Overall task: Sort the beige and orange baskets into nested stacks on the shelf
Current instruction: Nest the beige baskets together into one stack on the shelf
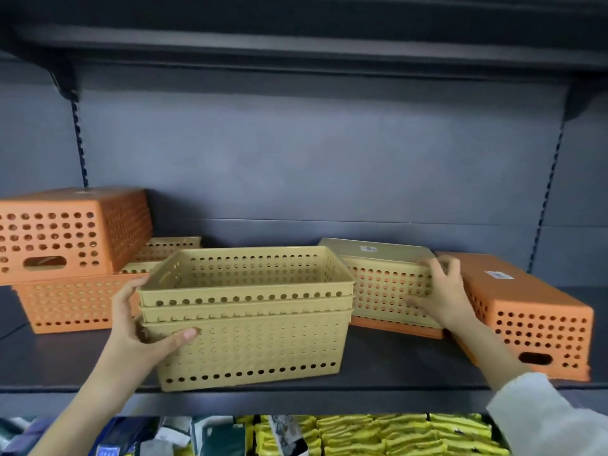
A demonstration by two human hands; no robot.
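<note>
Dark shelf [82,360], mid-front: left hand [144,327] grips the beige stack [246,337] by its end. Right hand [442,294] curls on the upturned beige basket [378,284]; I'd lift it straight off the orange basket [394,325] beneath, then flip.

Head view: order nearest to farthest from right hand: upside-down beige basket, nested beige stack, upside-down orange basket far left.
1. Upside-down beige perforated plastic basket, right of centre; the right hand grips it.
2. Nested stack of upright beige plastic baskets, centre, in the left hand.
3. Upside-down orange perforated plastic basket, far left.
</note>
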